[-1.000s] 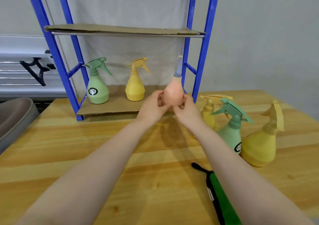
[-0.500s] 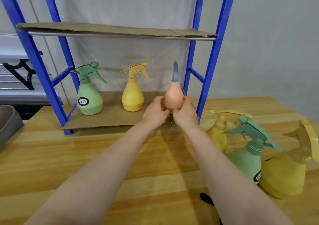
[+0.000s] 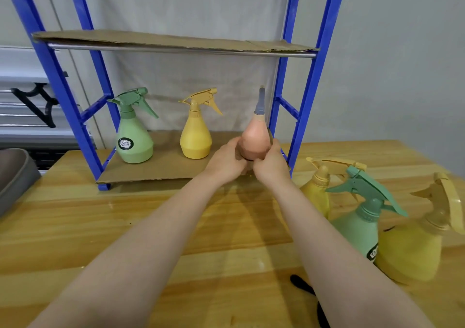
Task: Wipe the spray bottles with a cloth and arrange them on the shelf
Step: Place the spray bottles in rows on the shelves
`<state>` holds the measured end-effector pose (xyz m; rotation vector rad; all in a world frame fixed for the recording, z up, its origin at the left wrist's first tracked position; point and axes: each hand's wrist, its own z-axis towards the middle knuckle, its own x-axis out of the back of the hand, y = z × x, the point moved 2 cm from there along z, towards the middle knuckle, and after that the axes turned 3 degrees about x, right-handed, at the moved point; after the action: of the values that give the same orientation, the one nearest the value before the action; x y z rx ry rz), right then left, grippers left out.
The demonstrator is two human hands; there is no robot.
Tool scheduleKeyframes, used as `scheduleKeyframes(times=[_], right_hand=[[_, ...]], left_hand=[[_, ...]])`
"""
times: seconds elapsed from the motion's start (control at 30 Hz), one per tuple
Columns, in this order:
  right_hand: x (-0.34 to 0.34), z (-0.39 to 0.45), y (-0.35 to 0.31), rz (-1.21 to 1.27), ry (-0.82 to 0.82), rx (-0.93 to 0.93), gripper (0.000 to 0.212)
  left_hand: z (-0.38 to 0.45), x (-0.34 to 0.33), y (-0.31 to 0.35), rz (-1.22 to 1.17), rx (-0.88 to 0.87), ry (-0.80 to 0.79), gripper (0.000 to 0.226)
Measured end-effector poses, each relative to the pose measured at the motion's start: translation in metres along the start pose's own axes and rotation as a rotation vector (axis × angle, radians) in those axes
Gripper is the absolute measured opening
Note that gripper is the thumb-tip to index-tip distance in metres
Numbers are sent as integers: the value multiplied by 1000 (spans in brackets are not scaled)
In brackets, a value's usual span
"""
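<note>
Both hands hold an orange spray bottle (image 3: 253,140) with a grey nozzle upright at the right end of the lower shelf board (image 3: 161,166). My left hand (image 3: 226,160) grips its left side, my right hand (image 3: 270,162) its right side; its base is hidden. A green bottle (image 3: 134,136) and a yellow bottle (image 3: 196,134) stand on that board. On the table at right stand a small yellow bottle (image 3: 318,189), a green bottle (image 3: 362,217) and a large yellow bottle (image 3: 417,242). A black edge of the cloth (image 3: 303,283) shows beside my right forearm.
The blue shelf frame (image 3: 305,96) has uprights close on either side of the orange bottle. An upper cardboard shelf (image 3: 163,40) spans above. A grey tub (image 3: 15,174) sits at the table's left edge. The wooden table (image 3: 75,227) stretches in front.
My hands have carried the orange bottle forward from above the table to the lower shelf's right end. The view moved closer, so the cloth has slid mostly out of sight.
</note>
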<state>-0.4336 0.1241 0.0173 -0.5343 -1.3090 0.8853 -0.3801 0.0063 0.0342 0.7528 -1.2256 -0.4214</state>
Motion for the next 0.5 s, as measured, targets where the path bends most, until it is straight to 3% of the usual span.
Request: scheduleKeyframes(times=[0.1,0.3,0.5], right_hand=[[9,-23,-1,-1,-31,81,51],[39,-89,-3,-240,-120,234,47],[80,-147,7,-457,-114,313,19]], left_hand=[[-17,5,-5,104,-25,27,62],[-60,0,-5,283,-159,49,41],[-106,-26,17,476,-341,-14,29]])
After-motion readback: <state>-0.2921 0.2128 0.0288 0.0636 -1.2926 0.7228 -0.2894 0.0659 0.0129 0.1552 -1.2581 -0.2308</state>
